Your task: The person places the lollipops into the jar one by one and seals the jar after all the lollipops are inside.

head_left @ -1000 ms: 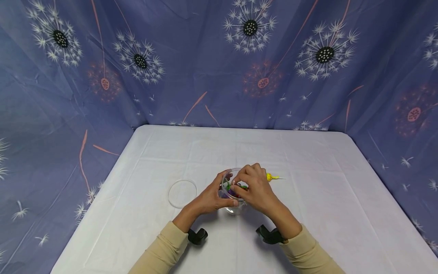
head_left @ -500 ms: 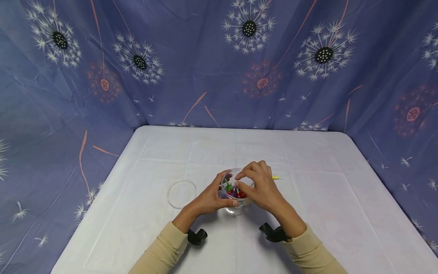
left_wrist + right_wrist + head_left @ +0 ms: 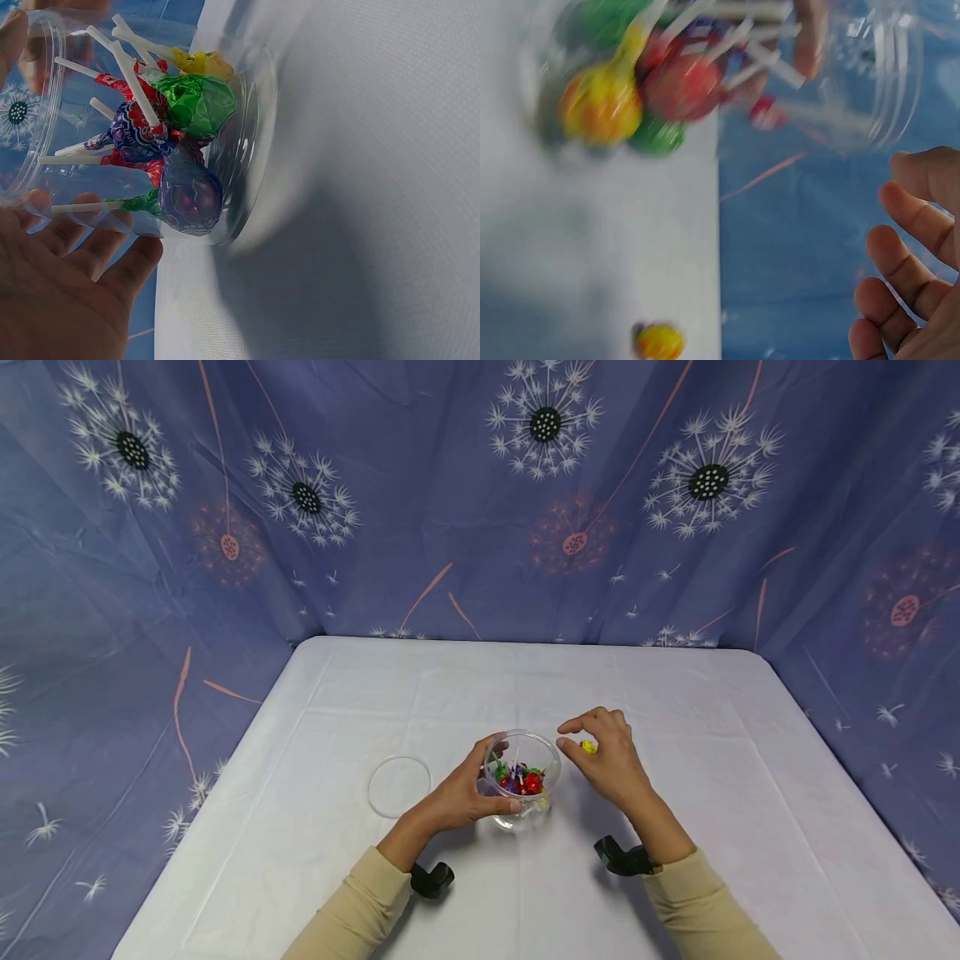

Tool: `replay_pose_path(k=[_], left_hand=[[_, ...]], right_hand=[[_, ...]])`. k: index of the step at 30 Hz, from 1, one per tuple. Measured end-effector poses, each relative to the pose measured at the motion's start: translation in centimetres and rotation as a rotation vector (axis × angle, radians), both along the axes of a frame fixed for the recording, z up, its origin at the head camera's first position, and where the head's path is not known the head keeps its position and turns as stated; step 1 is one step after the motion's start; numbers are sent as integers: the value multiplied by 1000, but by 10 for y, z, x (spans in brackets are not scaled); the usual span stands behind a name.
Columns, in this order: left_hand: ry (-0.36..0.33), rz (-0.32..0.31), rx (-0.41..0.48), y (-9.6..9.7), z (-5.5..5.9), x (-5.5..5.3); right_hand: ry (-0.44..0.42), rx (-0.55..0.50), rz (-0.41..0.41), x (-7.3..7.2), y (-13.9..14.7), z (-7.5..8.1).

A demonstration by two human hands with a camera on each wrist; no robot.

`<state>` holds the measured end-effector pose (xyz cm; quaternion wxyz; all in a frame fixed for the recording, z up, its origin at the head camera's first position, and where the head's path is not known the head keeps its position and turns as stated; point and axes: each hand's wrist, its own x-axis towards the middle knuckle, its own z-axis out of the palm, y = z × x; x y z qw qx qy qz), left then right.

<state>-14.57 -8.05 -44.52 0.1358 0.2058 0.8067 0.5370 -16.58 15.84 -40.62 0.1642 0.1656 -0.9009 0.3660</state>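
Observation:
A clear plastic jar [image 3: 516, 821] stands on the white table, its mouth uncovered. My left hand [image 3: 467, 795] holds it from the left, thumb at the near side and fingers round the far side. Inside lie several wrapped lollipops [image 3: 531, 783]; the left wrist view shows a green one [image 3: 196, 105] and a purple one [image 3: 191, 196] with white sticks. To the right of the rim is my right hand [image 3: 611, 760], fingers spread apart with nothing between them. Another lollipop, yellow [image 3: 588, 747], lies on the table just beyond it, partly hidden by that hand.
A thin clear ring [image 3: 400, 757] lies flat on the table, left of the jar. Black camera mounts [image 3: 432, 880] sit at both wrists. A blue curtain [image 3: 420, 510] with dandelion prints hangs behind the white tabletop [image 3: 480, 693].
My right hand has drawn out of the jar's mouth and moved right, its fingers parting, towards the yellow lollipop. The left hand and jar have stayed in place.

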Motion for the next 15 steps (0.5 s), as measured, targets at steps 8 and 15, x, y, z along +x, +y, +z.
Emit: replay_pose_path(k=[8, 15], left_hand=[[-6, 14, -12, 0, 1, 1], [-6, 16, -24, 0, 1, 1]], right_hand=[[-84, 21, -93, -20, 35, -25], [-186, 64, -172, -35, 65, -44]])
